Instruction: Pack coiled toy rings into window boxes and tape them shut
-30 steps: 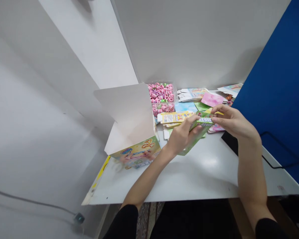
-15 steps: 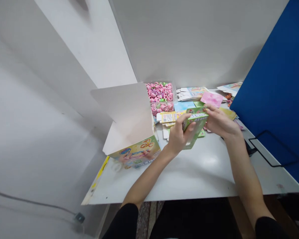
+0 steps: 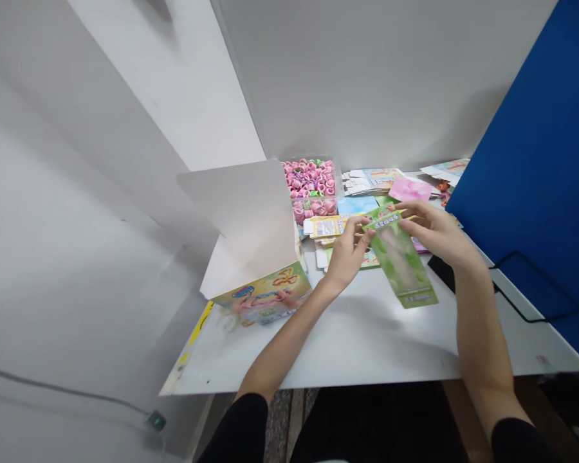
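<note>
A green cardboard box with a clear window [image 3: 386, 265] is held tilted above the table, its printed front toward me. My left hand [image 3: 348, 255] pinches its upper left corner between thumb and fingers. On the other side, my right hand [image 3: 434, 233] grips the upper right edge, fingers over the top. Whether anything is inside the box cannot be made out. Behind and left of it lie flattened yellow cartons [image 3: 324, 226] and a green carton [image 3: 369, 258]. A large open display box [image 3: 265, 294] with a raised white lid stands to the left of my left hand.
A clear bin [image 3: 338, 175] of pink and green rings stands at the back. Flat printed cartons [image 3: 372, 180], a pink card [image 3: 410, 189] and a blue card [image 3: 357, 205] lie near it. A blue panel [image 3: 531, 193] and black wire frame [image 3: 535, 318] border the right side.
The green box has turned so its windowed front faces me, its lower end swinging to the right. Both hands stay on its upper end.
</note>
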The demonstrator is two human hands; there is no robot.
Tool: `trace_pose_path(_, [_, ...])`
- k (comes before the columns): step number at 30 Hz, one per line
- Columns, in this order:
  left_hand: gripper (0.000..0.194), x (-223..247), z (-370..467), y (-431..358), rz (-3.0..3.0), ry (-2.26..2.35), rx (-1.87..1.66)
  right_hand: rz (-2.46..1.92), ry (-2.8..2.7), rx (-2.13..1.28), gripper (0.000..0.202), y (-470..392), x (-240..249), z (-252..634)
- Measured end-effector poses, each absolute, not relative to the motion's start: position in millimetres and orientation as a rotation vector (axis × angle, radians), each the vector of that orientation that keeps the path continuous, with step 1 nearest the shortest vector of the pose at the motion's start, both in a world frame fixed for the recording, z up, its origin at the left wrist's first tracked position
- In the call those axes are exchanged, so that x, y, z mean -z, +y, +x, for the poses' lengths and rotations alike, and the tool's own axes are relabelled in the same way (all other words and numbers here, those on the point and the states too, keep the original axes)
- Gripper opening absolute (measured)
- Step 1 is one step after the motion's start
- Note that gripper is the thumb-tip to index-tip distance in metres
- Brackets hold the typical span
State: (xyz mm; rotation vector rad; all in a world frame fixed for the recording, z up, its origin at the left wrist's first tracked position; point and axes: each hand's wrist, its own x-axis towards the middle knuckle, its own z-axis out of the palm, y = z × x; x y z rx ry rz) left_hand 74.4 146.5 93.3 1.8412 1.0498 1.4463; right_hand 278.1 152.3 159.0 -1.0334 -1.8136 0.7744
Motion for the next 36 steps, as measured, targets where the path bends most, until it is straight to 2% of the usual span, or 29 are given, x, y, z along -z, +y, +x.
trace_pose_path(1, [0.035,-90,74,148,1.898,1.117,-1.332,-1.129,-1.863,-0.715,0.031,158,-155,285])
trace_pose_path(5, [0.052,-68,75,153,2.206,1.491,-0.662,-1.67,-2.145,-0.609,0.056,190,-128,310])
trace_pose_path(7, [0.054,-55,76,157,2.26,1.57,-0.447,-1.893,-2.193,-0.616,0.05,205,-114,318])
trace_pose_path(11, [0.058,-37,77,166,2.285,1.639,-0.316,-2.127,-2.22,-0.613,0.029,222,-98,322])
trace_pose_path(15, [0.035,-36,74,173,2.309,1.656,-0.233,-2.262,-2.26,-0.637,0.018,226,-96,319])
trace_pose_path(20, [0.028,-42,72,175,2.278,1.675,-0.279,-2.303,-2.252,-0.685,0.016,228,-95,317])
trace_pose_path(26, [0.03,-64,73,170,2.102,1.82,-0.628,-2.167,-2.091,-0.489,0.024,228,-99,318])
trace_pose_path(31, [0.034,-91,68,164,1.942,1.674,-0.947,-1.756,-1.996,-0.54,0.045,216,-113,305])
trace_pose_path(34, [0.035,-102,66,159,1.889,1.456,-0.983,-1.293,-1.805,-0.675,0.061,207,-120,292])
trace_pose_path(36, [0.031,-107,66,155,1.725,1.228,-0.994,-1.087,-1.69,-0.734,0.064,201,-123,283])
